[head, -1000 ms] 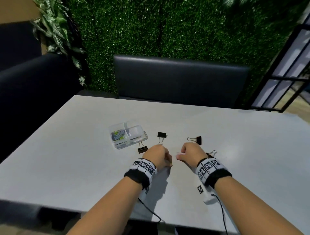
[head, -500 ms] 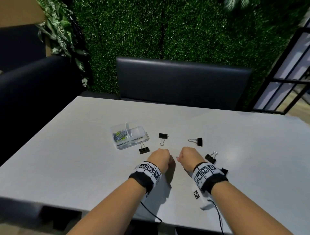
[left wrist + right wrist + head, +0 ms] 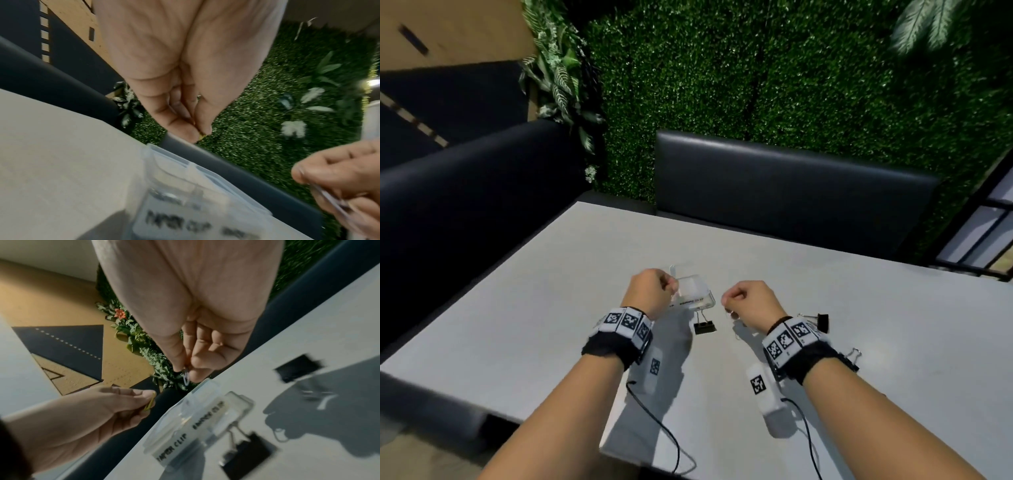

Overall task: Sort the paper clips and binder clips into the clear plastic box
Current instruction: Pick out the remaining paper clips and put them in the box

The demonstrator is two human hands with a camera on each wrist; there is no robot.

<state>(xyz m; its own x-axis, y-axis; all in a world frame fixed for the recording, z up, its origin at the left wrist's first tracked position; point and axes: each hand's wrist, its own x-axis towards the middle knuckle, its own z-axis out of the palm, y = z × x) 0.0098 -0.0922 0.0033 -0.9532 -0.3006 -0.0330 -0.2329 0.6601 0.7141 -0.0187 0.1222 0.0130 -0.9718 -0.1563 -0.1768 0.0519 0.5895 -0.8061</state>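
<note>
Head view, hands: left hand (image 3: 650,293) and right hand (image 3: 751,301) are raised above the grey table (image 3: 517,325), well apart, each with fingers curled in a pinch.
Head view, box: clear plastic box (image 3: 693,291) lies between the hands, just beside the left one, partly hidden by it; the left hand is the nearer.
Head view, loose clips: one black binder clip (image 3: 704,326) lies near the box's near edge; another binder clip (image 3: 820,321) lies right of the right wrist.
Left wrist view: thumb and forefinger pinch a yellow paper clip (image 3: 201,137) above the box's far rim.
Right wrist view: fingertips pinch a silver paper clip (image 3: 186,376), hanging lengthwise downward, near the box's far end.
Judgement: the compartment labelled for paper clips lies on the left hand's side, so that hand probably drops first.
</note>
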